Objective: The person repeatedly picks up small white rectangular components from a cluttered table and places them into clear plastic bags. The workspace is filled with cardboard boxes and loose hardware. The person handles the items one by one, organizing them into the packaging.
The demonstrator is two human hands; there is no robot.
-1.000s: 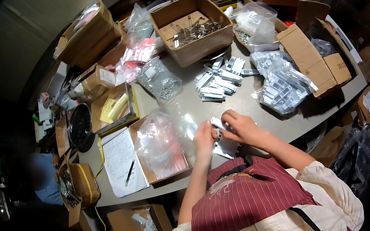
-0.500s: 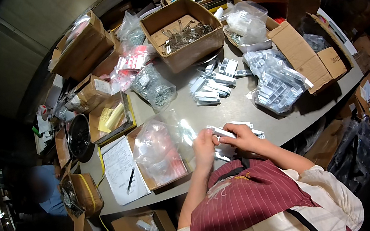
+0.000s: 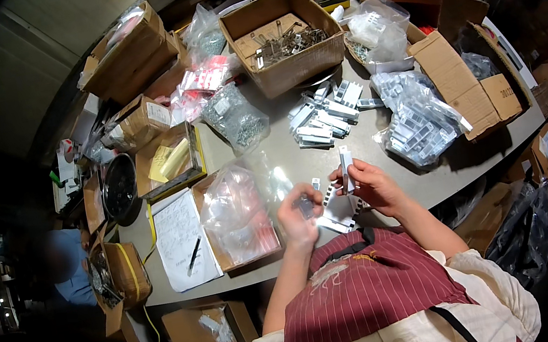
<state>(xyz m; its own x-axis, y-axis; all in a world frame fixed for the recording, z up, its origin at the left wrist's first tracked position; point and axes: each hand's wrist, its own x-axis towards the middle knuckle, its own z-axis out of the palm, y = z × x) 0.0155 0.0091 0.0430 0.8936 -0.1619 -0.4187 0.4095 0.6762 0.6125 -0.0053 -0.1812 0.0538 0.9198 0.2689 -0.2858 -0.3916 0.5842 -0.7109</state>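
My right hand pinches a slim grey-white plastic part, held upright above the near edge of the table. To its left, my left hand is curled, with something small and greyish partly showing at its fingers; I cannot make out what it is. Between and below the hands, several white and grey parts lie on the table, partly hidden. Farther off is a loose pile of similar grey-white parts. A clear plastic bag full of such parts rests to the right of that pile.
Behind the pile stands a cardboard box of metal pieces. Left of my hands are a box with clear bags, written sheets and a pen. An open carton stands at the right. A person in blue is at far left.
My hands have moved apart. The part that lay slanted between both hands now stands upright in my right hand. The whole view has shifted slightly.
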